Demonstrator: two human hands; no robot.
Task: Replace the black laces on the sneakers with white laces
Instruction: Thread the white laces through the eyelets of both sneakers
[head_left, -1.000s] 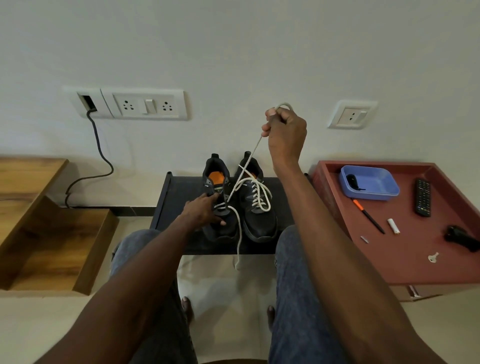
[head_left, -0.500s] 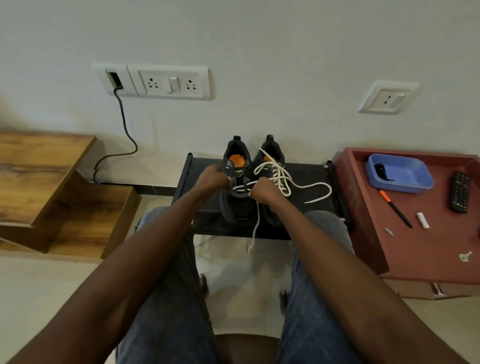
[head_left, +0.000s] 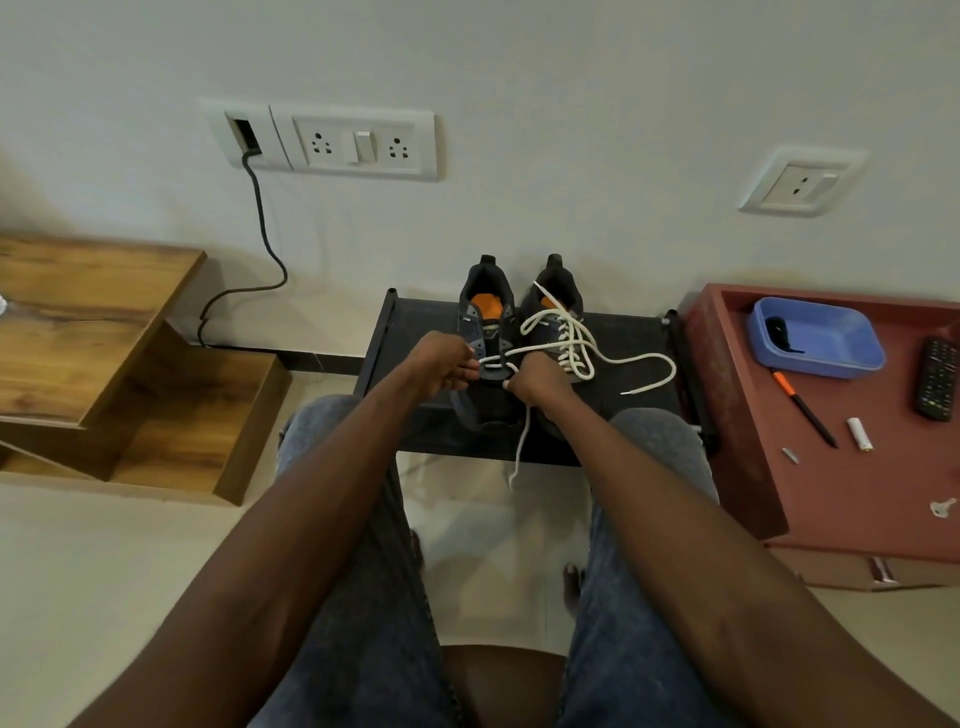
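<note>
Your left hand (head_left: 441, 361) curls its fingers at the left edge of the left sneaker (head_left: 485, 343), pinching the white lace (head_left: 524, 431) where it crosses the lower eyelets. Your right hand (head_left: 535, 376) sits just across that sneaker, fingers curled around the same lace on its right side. From under your right hand one end of the lace drops past the front edge of the black shoe rack (head_left: 634, 338), and another run loops out beyond your right hand and ends on the rack top. Just beyond your right hand stands the right sneaker (head_left: 558, 312), already threaded with white lace. Farther out past your right hand, a red counter (head_left: 841, 499) carries a blue tray (head_left: 815, 338), a pen (head_left: 805, 408) and a remote (head_left: 937, 376).
</note>
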